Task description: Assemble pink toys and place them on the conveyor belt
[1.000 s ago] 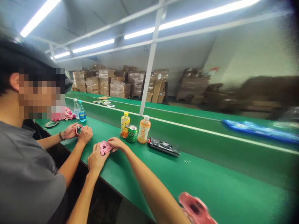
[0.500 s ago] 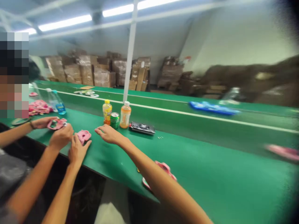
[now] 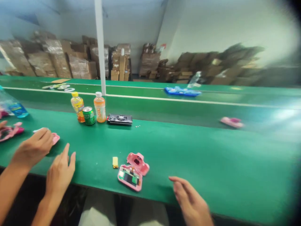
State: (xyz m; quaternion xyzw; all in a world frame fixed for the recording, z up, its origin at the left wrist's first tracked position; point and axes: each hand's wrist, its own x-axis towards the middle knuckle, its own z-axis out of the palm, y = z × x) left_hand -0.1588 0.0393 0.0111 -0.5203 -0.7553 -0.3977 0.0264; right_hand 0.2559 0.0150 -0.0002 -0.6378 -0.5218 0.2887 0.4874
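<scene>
Across the green worktop (image 3: 199, 157), the right hand (image 3: 191, 201) had swung, since the earlier frame, from near the green can (image 3: 88, 116) to the right of the open pink shell (image 3: 134, 172). It was half-open, nothing visible in it, and the nearer of the 2. Well left of the shell, the left hand (image 3: 58, 172) had fingers spread, empty. The board-bearing half (image 3: 130, 178) lay long axis left to right, sloping nearer at right; the cover half (image 3: 141, 165) lay behind. Just left sat the yellow block (image 3: 115, 162).
</scene>
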